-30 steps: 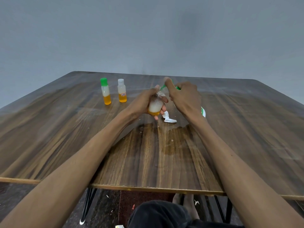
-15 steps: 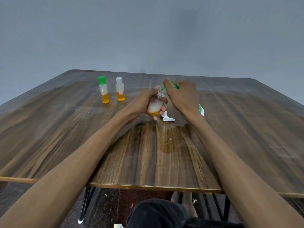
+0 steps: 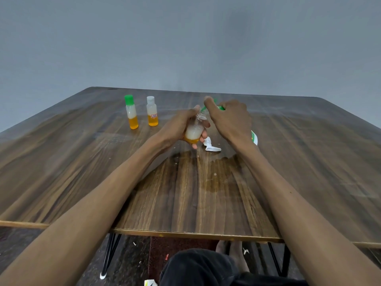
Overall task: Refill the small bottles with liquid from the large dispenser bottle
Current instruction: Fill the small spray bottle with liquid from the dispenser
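At a wooden table [image 3: 206, 203], a person's left hand [image 3: 177, 129] wraps around an uncapped small bottle [image 3: 194, 132] (orange liquid at the bottom, white foam above), tilted and held just above the tabletop, while the right hand [image 3: 231, 120] curls over the green pump head [image 3: 207, 107] of the large dispenser bottle [image 3: 254, 137], whose nozzle meets the small bottle's neck. At 10 o'clock from the hands stand a green-capped bottle [image 3: 131, 112] and a white-capped bottle [image 3: 152, 111], near each other, both upright; a white cap [image 3: 211, 145] lies on the table at 5 o'clock from the held bottle.
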